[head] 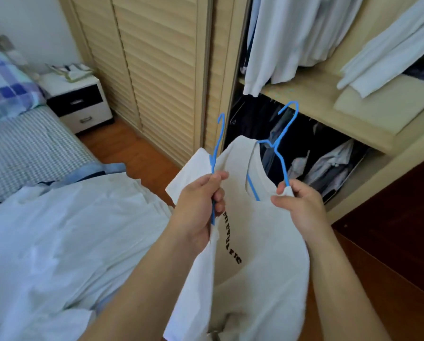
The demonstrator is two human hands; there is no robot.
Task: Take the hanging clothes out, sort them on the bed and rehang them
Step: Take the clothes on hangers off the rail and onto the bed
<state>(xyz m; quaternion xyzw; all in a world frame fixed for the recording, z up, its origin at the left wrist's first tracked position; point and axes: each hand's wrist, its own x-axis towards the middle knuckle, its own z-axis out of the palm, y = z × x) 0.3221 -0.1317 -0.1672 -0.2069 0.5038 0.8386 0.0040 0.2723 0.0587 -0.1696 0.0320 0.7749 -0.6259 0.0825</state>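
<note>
White T-shirt [260, 242] with black lettering down its front hung in the air between my two hands, in front of the open wardrobe [304, 99] and just beside the bed [34, 148]. My left hand [198, 205] was curled round the wire of a blue hanger [217, 143], pinching a fold of the shirt's shoulder along with it; that hanger's hook stood up above my knuckles. My right hand [297, 203] pinched the other shoulder edge of the shirt between thumb and forefinger, together with the arm of a second blue hanger [282, 143]. This second hanger sat partly inside the neck opening, one arm running down under the collar, its hook tilted up toward the wardrobe shelf [311, 107].

On the bed to my left lay a pile of pale shirts [66, 230], spread over the checked bedsheet, with a plaid pillow [7, 87] near the head. A white nightstand [78, 99] with a black drawer front stood beyond the bed, beside the slatted wardrobe door [157, 70]. In the upper part of the wardrobe white garments [292, 33] hung down to the shelf; below the shelf, dark and grey clothes [324, 158] hung in shadow. A folded cream cushion [388, 104] rested on the shelf at the right.
</note>
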